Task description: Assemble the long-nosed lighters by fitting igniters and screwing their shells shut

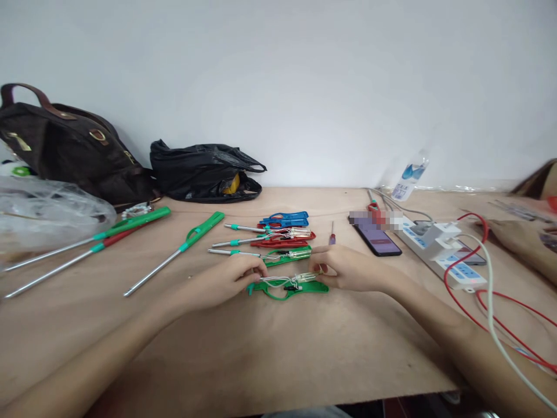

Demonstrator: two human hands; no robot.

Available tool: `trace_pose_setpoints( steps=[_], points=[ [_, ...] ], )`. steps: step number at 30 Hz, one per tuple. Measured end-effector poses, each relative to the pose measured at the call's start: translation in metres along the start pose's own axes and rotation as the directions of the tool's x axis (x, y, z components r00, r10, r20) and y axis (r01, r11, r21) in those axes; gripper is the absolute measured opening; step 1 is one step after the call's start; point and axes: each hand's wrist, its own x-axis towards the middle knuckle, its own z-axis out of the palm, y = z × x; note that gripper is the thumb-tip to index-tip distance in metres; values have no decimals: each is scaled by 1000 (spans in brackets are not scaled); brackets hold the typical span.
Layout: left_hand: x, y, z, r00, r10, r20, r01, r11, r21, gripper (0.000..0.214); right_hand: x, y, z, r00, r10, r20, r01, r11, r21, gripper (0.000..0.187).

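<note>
My left hand [243, 271] is closed at the left end of an opened lighter, its fingers pinching around the thin white wires [275, 282]. Closed on the right end of the clear fuel tank [306, 277] is my right hand [334, 266]. Both parts lie over a green lighter half-shell [313, 287] with a trigger loop. Just behind is another opened green lighter [274, 256], with a red one [285, 239] beyond it. Blue lighter shells [285, 219] lie farthest back in this row. A small screwdriver [333, 237] rests behind my right hand.
Assembled long lighters [191, 235] lie at left. Behind them are a plastic bag [52, 212], a dark bag [78, 151] and a black bag [200, 174]. At right are a phone [378, 238], a power strip [461, 270] with red and white cables, and a bottle [409, 177].
</note>
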Motion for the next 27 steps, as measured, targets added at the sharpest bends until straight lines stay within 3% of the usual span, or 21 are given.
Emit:
trace_pose_setpoints(
  steps=[11,22,27],
  points=[
    [-2,5,0,999,-51,15,49,995,81,17,2,5,10,1000,10,22,-10,999,-37,8],
    [-2,4,2,997,61,-56,-48,978,204,18,2,-5,10,998,48,46,-43,993,-114,11],
    [-5,14,2,999,43,-29,-34,961,275,17,2,-10,9,996,76,52,-65,981,-184,14]
  ],
)
